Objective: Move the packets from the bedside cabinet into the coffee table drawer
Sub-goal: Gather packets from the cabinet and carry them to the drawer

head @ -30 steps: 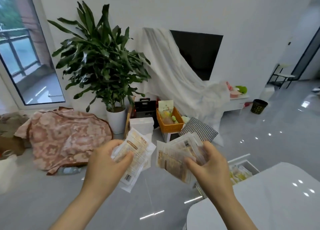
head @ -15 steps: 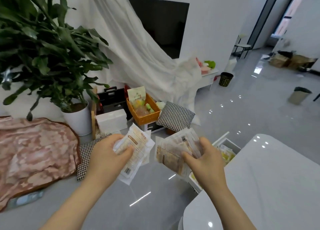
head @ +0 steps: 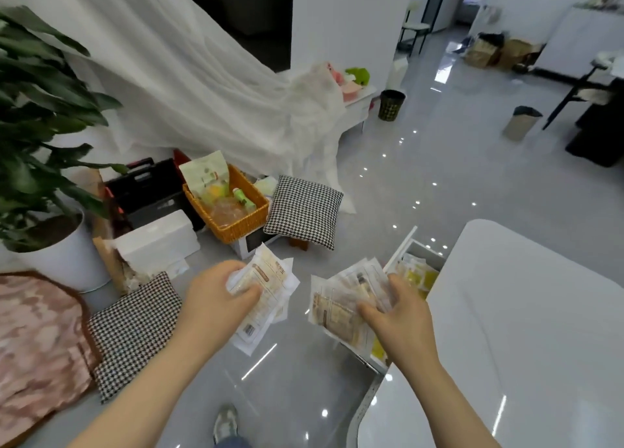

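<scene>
Gripping clear, tan-printed packets [head: 266, 289], left hand [head: 214, 307] curls; right hand [head: 403, 324] pinches a fanned stack [head: 339, 300] over the drawer [head: 401, 246] rim, two o'clock; bare floor [head: 439, 164] at twelve.

Bright, even daylight, soft shadows. Pinpoint glints dot the glossy floor [head: 439, 164], and streaks of glare lie on the white coffee table [head: 540, 312]. Walls bow at the wide-angle edges. The plant [head: 40, 76] looks smeared, perhaps by motion.

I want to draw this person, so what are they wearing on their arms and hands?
Nothing that shows. The left hand and right hand have no gloves, rings or watch. The left forearm and right forearm are bare too, with no sleeve in view.
</scene>
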### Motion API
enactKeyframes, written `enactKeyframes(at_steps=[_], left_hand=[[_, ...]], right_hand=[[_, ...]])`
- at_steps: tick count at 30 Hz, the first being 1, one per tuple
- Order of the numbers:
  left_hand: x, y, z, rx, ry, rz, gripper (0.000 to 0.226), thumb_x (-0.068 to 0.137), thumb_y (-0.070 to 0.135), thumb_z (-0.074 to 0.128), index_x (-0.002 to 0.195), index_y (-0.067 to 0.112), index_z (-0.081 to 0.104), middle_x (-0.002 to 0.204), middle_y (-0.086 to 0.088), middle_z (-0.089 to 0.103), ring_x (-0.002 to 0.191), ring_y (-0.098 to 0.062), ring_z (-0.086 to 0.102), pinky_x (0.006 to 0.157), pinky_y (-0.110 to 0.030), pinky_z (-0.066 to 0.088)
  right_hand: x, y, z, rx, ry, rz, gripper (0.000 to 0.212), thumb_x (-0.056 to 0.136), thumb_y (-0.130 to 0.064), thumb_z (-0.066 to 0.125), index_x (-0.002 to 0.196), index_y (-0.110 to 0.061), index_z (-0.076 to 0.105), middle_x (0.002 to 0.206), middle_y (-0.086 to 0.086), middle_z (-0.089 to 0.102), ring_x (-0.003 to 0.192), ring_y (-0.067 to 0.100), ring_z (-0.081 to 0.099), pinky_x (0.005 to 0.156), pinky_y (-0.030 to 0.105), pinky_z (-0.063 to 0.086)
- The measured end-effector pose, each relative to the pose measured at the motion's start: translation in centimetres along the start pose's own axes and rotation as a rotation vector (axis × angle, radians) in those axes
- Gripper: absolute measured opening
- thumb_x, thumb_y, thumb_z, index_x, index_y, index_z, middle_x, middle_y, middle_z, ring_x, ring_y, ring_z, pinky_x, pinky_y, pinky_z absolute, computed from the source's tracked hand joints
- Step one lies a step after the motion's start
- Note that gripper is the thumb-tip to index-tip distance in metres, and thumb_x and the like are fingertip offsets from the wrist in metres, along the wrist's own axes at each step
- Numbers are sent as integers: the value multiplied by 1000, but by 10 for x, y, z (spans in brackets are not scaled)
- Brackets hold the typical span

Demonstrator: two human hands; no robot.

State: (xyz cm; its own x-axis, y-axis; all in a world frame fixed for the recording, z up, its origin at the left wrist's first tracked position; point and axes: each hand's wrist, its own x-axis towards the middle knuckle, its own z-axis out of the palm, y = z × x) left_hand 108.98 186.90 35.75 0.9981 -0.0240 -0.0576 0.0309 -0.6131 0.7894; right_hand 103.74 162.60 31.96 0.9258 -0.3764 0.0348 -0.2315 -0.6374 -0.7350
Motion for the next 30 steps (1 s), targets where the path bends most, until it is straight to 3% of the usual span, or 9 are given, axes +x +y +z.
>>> enactKeyframes(at_steps=[5, 7, 10, 13, 16, 20, 24, 30], left_hand=[[89, -13, 13, 22, -153, 37, 16, 81, 16, 68, 85, 31, 64, 82, 16, 65, 76, -4, 64, 61, -27, 56], [124, -16, 15, 55, -208, 50, 12, 81, 16, 67, 83, 28, 64, 80, 16, 64, 73, -2, 63, 56, -25, 54], [174, -20, 23, 104, -274, 91, 9, 80, 18, 68, 88, 22, 67, 83, 11, 65, 75, -6, 62, 64, -36, 56], [218, -19, 38, 165, -370, 137, 9, 80, 19, 67, 89, 18, 67, 83, 10, 64, 77, -7, 61, 66, -35, 54], [251, -14, 61, 193, -473, 162, 9, 81, 21, 66, 90, 23, 67, 87, 9, 67, 79, -11, 63, 65, -34, 55], [291, 0, 101, 208, -602, 205, 10, 82, 22, 67, 91, 26, 66, 86, 11, 66, 77, -5, 63, 63, -30, 56], [331, 28, 155, 229, -674, 239, 4, 80, 21, 65, 84, 23, 66, 80, 8, 68, 73, -10, 65, 64, -37, 59], [373, 86, 239, 342, -798, 351, 6, 81, 17, 61, 78, 15, 65, 75, 3, 67, 68, -14, 65, 58, -34, 55]], right_hand=[[45, 1, 32, 4, 37, 160, 24, 77, -29, 72, 93, -27, 54, 84, -15, 60, 73, 2, 58, 57, 16, 45], [62, -1, 46, 10, 71, 220, 24, 75, -26, 73, 89, -26, 54, 83, -10, 61, 73, 5, 58, 60, 22, 49], [82, -3, 63, 26, 107, 348, 28, 72, -25, 73, 94, -27, 56, 87, -10, 63, 77, 10, 61, 70, 33, 55], [99, 4, 77, 44, 147, 467, 31, 69, -29, 70, 98, -26, 58, 87, -10, 64, 78, 11, 62, 70, 36, 56], [110, 13, 79, 75, 194, 580, 28, 70, -25, 70, 95, -26, 56, 84, -9, 63, 74, 10, 61, 63, 30, 54], [133, 32, 72, 115, 302, 670, 28, 71, -18, 72, 77, -30, 47, 72, -12, 56, 62, 4, 54, 52, 17, 38], [164, 68, 59, 127, 395, 795, 24, 68, -20, 72, 74, -14, 49, 70, 2, 58, 63, 21, 55, 55, 35, 46], [203, 119, 22, 146, 494, 940, 26, 68, -20, 72, 77, -9, 51, 72, 8, 59, 66, 26, 57, 59, 40, 49]])
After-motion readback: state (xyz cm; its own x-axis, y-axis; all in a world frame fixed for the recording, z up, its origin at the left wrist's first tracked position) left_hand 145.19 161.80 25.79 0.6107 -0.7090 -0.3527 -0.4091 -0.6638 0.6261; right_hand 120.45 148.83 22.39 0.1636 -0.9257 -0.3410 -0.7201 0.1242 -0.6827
